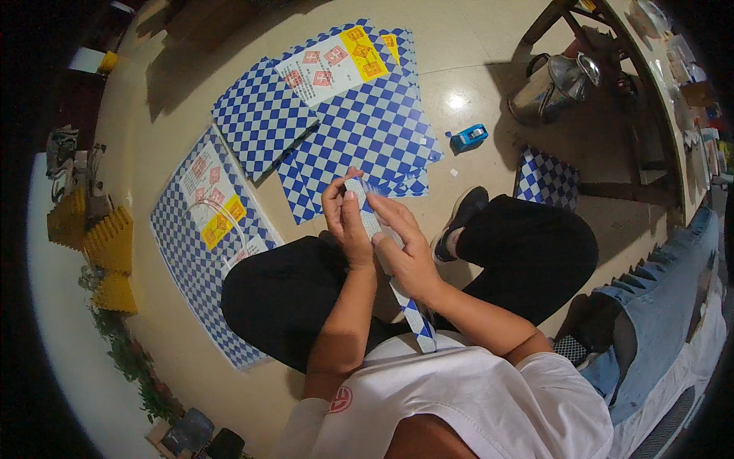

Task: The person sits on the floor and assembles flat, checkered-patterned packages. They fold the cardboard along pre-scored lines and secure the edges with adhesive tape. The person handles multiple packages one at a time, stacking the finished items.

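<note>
A long narrow strip point(413, 317) with slanted blue and white blocks runs from my hands down to my lap. Its upper part, between the hands, shows a pale whitish face. My left hand point(349, 226) is closed on the strip near its far end, thumb pressed on top. Just below and to the right, my right hand point(405, 249) grips the same strip, its thumb lying across it. Beyond the hands, overlapping blue-and-white checkered sheets point(367, 115) lie on the floor. A blue tape dispenser point(469, 138) is to the right of them.
A checkered stack point(264, 115) and a wrapped checkered panel point(176, 237) with a coiled cord lie to the left. A metal kettle point(547, 88) stands by the wooden table point(657, 99) at right. Another checkered piece point(547, 180) rests beneath it. Blue cloth point(650, 314) hangs at lower right.
</note>
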Available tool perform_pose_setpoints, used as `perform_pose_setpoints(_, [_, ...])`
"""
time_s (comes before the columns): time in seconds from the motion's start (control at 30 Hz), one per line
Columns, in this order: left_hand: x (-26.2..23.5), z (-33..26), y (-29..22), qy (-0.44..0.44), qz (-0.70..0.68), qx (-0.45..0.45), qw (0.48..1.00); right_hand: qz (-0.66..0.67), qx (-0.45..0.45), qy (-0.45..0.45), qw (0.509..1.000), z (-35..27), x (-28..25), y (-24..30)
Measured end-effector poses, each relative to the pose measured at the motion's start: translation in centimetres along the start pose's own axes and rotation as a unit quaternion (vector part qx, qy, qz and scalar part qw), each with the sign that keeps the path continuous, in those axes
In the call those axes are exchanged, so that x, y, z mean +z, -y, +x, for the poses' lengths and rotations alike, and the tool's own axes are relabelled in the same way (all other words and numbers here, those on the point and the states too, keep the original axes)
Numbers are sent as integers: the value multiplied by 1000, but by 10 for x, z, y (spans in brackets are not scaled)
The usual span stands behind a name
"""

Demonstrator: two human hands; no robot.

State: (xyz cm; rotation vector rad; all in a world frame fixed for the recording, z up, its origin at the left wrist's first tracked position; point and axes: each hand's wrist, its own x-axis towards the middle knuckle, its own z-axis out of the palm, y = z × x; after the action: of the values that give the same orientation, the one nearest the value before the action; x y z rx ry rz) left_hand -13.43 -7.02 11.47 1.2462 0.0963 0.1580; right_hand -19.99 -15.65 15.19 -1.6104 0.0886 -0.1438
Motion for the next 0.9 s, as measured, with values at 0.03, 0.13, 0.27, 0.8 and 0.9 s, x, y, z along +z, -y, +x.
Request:
perform_pose_setpoints(0.03, [0, 0, 1, 1, 16, 6, 1000, 1, -2, -3, 1000, 0, 0, 0])
perform_pose_setpoints(0.13, [2, 2, 0, 6, 9, 3, 1000, 22, -8, -20, 1000, 4, 1, -7])
perform_pose_setpoints(0.27, [0, 3, 0, -13, 48, 2, 999, 196, 151, -61, 967, 34, -11, -39])
perform_pose_setpoints(0.8, [29, 5, -26, -8, 173, -98, 980, -36, 434, -481, 761, 158, -170, -359])
perform_pose_setpoints(0.9, [21, 1, -31, -29, 189, -104, 976, -136, 498, -411, 752, 187, -157, -303])
